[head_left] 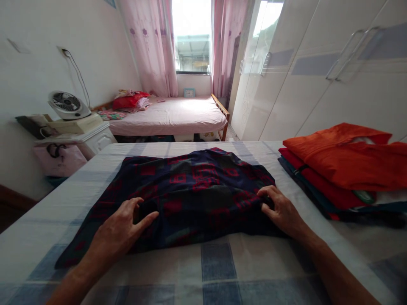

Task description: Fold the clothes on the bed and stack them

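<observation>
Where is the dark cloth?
The dark cloth lies centrally in the head view, on the sheet, under the left hand and right hand, left of the orange top.

From my remote seat I've got a checked sheet [219,262], white and blue, covering the broad flat surface, and here across its middle lies a dark patterned garment [203,182], spread wide and rumpled! Over to my right sits a folded stack [337,165], orange on top, apart from it.

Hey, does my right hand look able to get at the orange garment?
Probably, yes: the orange garment tops the stack uncovered, beyond your right hand, which would likely first have to release the dark patterned garment.
</observation>
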`<action>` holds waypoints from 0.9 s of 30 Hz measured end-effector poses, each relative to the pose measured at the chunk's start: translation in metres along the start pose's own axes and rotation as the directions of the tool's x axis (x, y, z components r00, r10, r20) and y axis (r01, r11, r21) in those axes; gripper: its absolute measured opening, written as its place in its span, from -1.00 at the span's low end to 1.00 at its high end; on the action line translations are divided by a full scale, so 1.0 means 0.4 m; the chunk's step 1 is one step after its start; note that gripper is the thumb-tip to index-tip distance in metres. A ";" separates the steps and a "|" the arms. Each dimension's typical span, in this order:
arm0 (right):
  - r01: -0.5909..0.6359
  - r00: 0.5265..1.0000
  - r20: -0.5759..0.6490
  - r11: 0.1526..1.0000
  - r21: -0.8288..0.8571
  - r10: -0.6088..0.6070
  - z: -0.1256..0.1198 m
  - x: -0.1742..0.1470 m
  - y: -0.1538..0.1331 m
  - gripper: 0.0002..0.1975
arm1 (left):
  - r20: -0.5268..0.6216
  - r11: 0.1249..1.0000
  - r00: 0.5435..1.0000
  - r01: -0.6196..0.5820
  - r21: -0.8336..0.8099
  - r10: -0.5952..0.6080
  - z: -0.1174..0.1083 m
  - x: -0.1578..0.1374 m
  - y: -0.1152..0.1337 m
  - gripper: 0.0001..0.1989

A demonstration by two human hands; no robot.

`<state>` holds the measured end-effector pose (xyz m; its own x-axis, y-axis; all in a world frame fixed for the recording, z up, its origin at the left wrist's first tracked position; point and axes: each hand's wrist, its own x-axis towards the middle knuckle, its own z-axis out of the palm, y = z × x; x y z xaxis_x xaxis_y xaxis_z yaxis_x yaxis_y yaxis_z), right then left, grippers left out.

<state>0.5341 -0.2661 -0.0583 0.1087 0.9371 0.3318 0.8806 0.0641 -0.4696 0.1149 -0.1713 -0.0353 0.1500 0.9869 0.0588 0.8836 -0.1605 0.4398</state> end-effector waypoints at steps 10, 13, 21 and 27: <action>-0.026 0.997 -0.068 0.999 -0.042 0.024 0.016 -0.001 -0.003 -0.89 | 0.140 0.994 0.990 -0.006 0.108 -0.009 0.006 -0.041 0.029 -0.46; -0.005 0.997 -0.081 0.998 -0.066 -0.001 0.016 -0.004 -0.006 -0.89 | 0.021 0.956 0.999 -0.050 0.289 0.046 0.008 -0.061 0.056 -0.46; 0.113 0.986 -0.105 0.983 -0.143 -0.128 0.015 -0.007 -0.012 -0.89 | 0.019 0.991 0.999 -0.043 0.129 0.041 -0.029 -0.026 0.040 -0.69; 0.342 0.935 -0.037 0.926 -0.162 -0.352 0.006 -0.025 -0.041 -0.84 | -0.016 0.887 0.993 0.098 -0.451 -0.118 -0.074 0.009 -0.004 -0.52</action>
<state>0.5175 -0.2759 -0.0558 -0.1911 0.8410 0.5061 0.9270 0.3242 -0.1886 0.1010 -0.1669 -0.0091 0.0378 0.9991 0.0207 0.5982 -0.0392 0.8004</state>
